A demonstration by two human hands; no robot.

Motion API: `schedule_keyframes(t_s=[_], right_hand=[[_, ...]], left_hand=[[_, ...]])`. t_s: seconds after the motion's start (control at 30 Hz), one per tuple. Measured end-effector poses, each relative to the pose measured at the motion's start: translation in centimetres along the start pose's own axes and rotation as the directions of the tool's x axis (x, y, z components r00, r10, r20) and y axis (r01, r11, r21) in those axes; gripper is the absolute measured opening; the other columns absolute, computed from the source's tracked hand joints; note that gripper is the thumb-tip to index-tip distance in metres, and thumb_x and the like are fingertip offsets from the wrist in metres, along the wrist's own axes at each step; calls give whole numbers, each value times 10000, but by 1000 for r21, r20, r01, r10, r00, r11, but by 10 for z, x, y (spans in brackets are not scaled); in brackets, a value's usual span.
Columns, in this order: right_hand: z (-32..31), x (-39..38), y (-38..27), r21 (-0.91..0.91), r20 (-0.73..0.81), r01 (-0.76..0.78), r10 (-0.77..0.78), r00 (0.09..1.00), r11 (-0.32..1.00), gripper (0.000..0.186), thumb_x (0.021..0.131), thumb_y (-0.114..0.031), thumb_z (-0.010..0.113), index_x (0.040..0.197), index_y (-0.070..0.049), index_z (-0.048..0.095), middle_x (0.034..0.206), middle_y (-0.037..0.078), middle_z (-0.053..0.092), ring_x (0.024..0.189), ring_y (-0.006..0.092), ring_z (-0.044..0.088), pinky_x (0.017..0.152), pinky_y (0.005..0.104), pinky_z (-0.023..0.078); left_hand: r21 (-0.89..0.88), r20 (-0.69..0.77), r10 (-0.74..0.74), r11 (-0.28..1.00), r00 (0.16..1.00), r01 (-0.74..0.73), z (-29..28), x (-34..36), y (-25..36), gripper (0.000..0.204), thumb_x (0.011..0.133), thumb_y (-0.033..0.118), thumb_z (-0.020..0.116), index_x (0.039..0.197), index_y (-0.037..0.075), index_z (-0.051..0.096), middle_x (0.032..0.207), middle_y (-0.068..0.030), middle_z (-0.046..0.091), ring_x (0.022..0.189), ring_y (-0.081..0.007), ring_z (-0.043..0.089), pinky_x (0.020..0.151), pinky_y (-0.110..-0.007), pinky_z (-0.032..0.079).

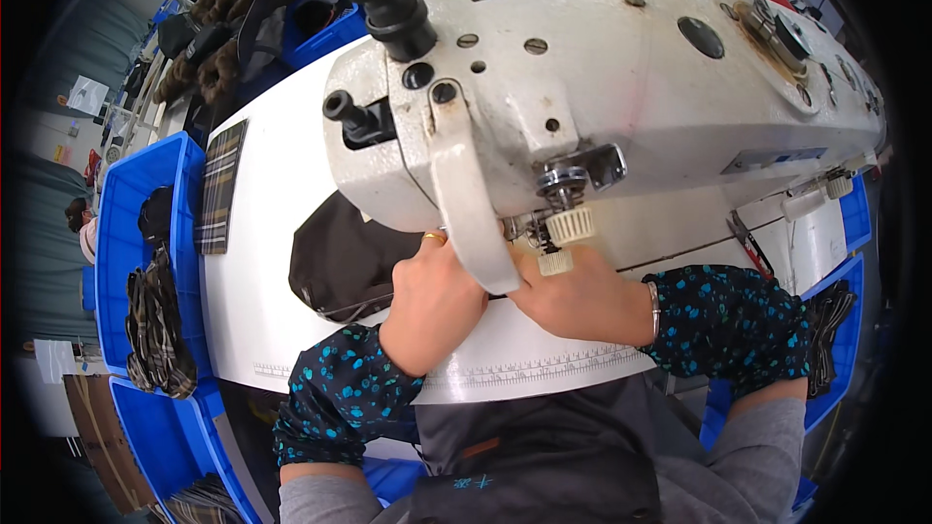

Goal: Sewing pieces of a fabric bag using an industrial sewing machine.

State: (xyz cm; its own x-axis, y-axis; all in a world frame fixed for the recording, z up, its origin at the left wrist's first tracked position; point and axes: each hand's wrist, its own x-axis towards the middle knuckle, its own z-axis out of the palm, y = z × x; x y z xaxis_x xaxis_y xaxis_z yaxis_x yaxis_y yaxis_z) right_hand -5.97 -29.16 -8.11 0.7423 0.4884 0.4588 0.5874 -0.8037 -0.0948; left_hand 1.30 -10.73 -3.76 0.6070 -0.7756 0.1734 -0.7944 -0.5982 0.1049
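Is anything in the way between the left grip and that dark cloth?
Nothing that I can see: the left grip overlaps the right side of the dark cloth. The sewing machine's curved white lever hangs just to its right, and the fingertips are hidden.

A ruled scale (553,367) is printed along the near edge of the white tabletop (248,301), partly hidden behind the left sleeve (354,378); its small figures are too fine to read with certainty. On the sewing machine (621,68), above the right part of the tabletop, a metal plate (774,160) carries blue marking, too small to make out. The dark apron (544,495), just beyond the near edge, bears blue stitched characters (473,481) and a brown tab (481,447) without legible lettering. Well beyond the left edge, white sheets (87,95) and a yellowish notice (60,152) on the wall are unreadable.
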Motion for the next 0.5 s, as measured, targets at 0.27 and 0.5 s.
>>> schedule_keyframes(t_s=[0.27, 0.5], right_hand=[[1, -1, 5, 35, -30, -39, 40, 999, 999, 94, 772, -150, 654, 855, -109, 641, 569, 26, 559, 523, 192, 624, 474, 347, 459], [3, 1, 6, 69, -80, 19, -13, 997, 997, 83, 770, -148, 657, 821, -105, 609, 571, 22, 546, 534, 198, 619, 483, 354, 467]], left_hand=[[-132, -3, 28, 991, 1000, -28, -14, 7, -7, 237, 828, 129, 729, 1058, 82, 765, 966, -126, 690, 710, -337, 691, 608, -415, 570], [-170, 22, 106, 980, 994, -100, -19, 9, -13, 244, 822, 119, 723, 1052, 46, 760, 887, -143, 683, 710, -344, 681, 613, -421, 560]])
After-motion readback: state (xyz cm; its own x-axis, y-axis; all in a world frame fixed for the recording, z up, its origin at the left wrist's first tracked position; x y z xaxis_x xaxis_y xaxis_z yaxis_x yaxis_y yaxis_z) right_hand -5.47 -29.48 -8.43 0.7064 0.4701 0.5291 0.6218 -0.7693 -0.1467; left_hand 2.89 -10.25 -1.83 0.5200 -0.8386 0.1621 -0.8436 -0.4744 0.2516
